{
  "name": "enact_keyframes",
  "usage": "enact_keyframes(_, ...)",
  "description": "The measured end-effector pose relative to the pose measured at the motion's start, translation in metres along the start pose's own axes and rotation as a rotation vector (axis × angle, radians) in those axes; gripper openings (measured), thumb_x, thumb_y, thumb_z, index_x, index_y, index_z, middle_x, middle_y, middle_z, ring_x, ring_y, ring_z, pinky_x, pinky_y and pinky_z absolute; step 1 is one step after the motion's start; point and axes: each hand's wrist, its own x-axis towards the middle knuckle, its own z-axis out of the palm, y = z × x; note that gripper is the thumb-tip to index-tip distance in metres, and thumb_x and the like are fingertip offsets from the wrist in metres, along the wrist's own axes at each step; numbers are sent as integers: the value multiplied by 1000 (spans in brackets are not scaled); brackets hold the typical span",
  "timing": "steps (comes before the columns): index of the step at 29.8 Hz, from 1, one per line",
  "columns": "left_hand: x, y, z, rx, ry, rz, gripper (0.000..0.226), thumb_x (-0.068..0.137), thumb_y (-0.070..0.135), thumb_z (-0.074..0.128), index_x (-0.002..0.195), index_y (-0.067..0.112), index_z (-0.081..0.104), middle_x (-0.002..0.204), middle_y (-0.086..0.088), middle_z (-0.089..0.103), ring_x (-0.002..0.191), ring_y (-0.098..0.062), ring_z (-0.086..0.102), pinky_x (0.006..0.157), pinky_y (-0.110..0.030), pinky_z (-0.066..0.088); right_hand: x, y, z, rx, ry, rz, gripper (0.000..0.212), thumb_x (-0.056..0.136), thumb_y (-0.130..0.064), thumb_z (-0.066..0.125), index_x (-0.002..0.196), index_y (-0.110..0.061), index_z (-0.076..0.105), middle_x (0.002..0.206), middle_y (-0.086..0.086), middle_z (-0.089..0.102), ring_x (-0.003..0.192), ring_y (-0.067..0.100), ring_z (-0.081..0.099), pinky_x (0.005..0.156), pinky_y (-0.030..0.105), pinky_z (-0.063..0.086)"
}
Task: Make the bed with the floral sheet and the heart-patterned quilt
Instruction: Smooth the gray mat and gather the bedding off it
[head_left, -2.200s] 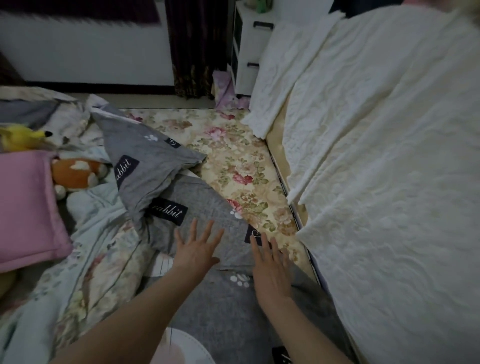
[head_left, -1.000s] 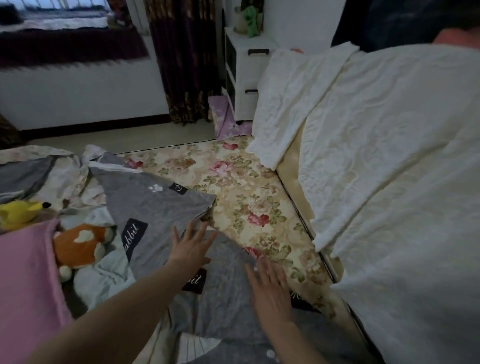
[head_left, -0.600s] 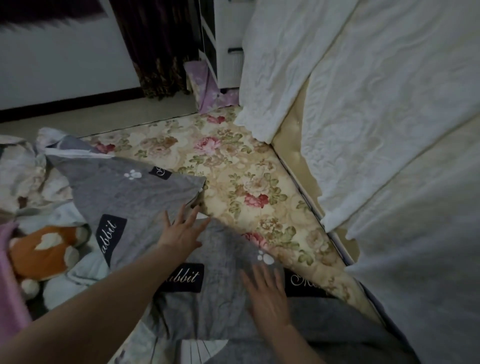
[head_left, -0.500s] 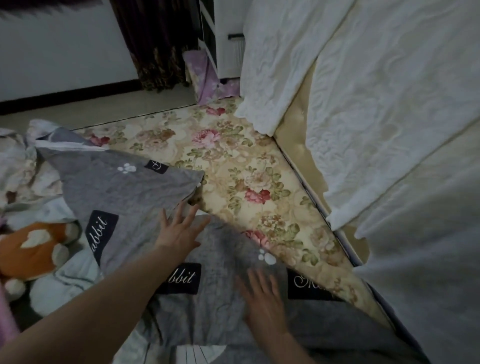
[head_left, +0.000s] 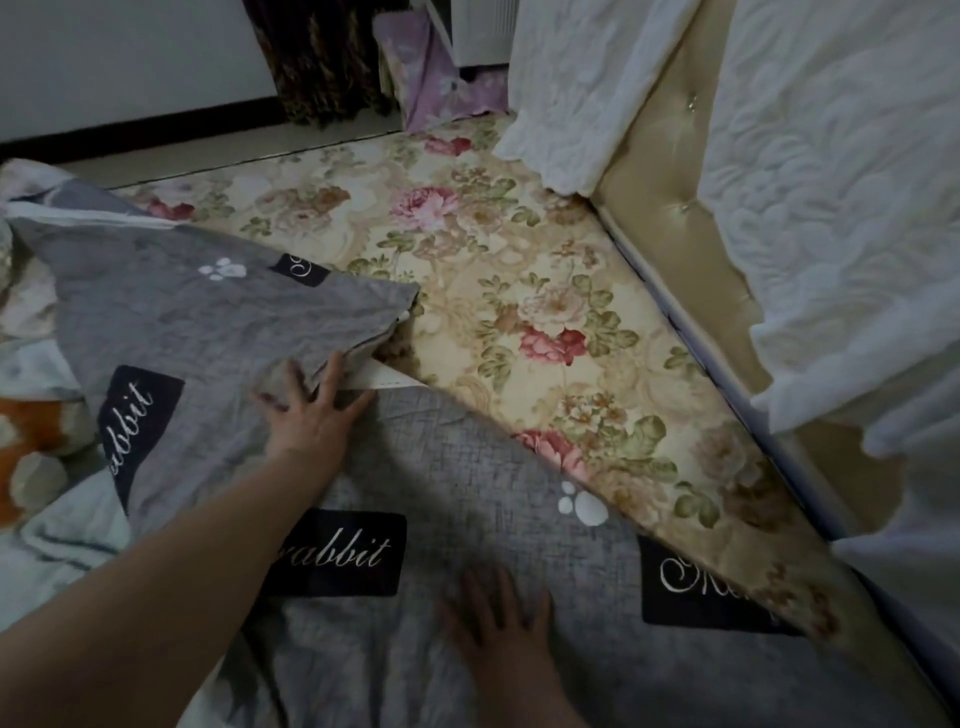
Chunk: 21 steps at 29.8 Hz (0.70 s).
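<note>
floral sheet (head_left: 519, 312) lies flat on floor beside bed (head_left: 831, 260), partly under grey bedding (head_left: 234, 322). left hand (head_left: 311, 415) and right hand (head_left: 493, 623) rest spread, fingers open, gripping nothing. soft, limp, light; best taken by a free corner.

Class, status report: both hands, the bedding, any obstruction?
Left hand and right hand open, flat on grey rabbit-print cover. Floral sheet partly covered.

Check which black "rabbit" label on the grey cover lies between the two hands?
The horizontal rabbit label, partly under the left forearm. The others sit apart: a vertical label at left, a third label at right.
</note>
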Motion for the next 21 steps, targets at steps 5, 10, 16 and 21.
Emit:
enact_keyframes(5,4,6,17,-105,68,-33,63,105,13,29,154,42,2,155,-16,-35,143,-55,-5,109,-60,30,14,-4,-1,35,-25,81,49,65,-41,44,108,-39,68,129,9,58,104,47,56,66,77,39)
enact_keyframes(10,1,5,9,-342,221,-170,46,105,28,31,138,-5,35,131,-32,47,116,-48,49,94,-54,42,19,21,-56,158,2,108,84,11,-40,84,92,-28,64,59,4,62,40,20,57,38,24,42)
enact_keyframes(16,-5,-15,-60,-129,278,-103,32,100,14,40,126,15,58,120,-8,60,103,-26,63,85,-34,53,7,67,-166,168,210,165,36,85,-17,52,120,-24,44,93,9,69,74,30,68,56,37,44)
enact_keyframes(21,48,-63,-193,-687,487,-185,22,87,18,58,108,14,63,93,-11,63,81,-28,62,70,-42,55,22,162,-279,228,436,479,38,101,-17,34,138,-21,36,113,6,66,101,28,64,71,36,45)
